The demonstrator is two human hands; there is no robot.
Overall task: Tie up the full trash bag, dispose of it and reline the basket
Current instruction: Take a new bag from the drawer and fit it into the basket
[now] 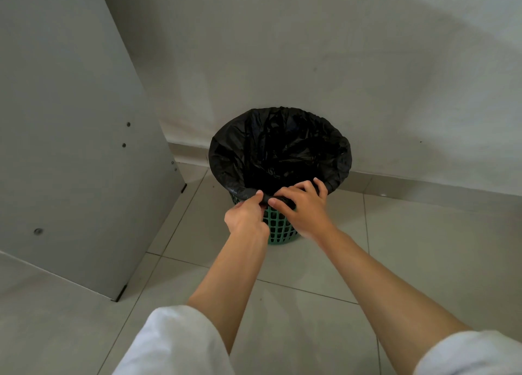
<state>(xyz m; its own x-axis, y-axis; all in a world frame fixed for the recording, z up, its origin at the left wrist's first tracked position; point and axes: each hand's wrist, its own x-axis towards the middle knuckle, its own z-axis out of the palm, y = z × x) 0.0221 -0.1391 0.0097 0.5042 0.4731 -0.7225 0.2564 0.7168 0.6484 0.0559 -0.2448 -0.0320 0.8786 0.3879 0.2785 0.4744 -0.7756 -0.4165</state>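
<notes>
One green lattice basket (278, 229), upright, mouth facing up, on the tiled floor (423, 247) against the far wall (310, 50). Grey panel (70, 120) stands to the left; open tiles lie near and right. Black bag (279, 148) lines it, folded over the rim. Left hand (245, 216) and right hand (303, 208) both pinch the near rim fold.

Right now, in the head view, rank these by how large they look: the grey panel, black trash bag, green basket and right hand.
1. grey panel
2. black trash bag
3. right hand and green basket: not ranked. The hands hide much of the basket, and what shows looks alike in size.
</notes>
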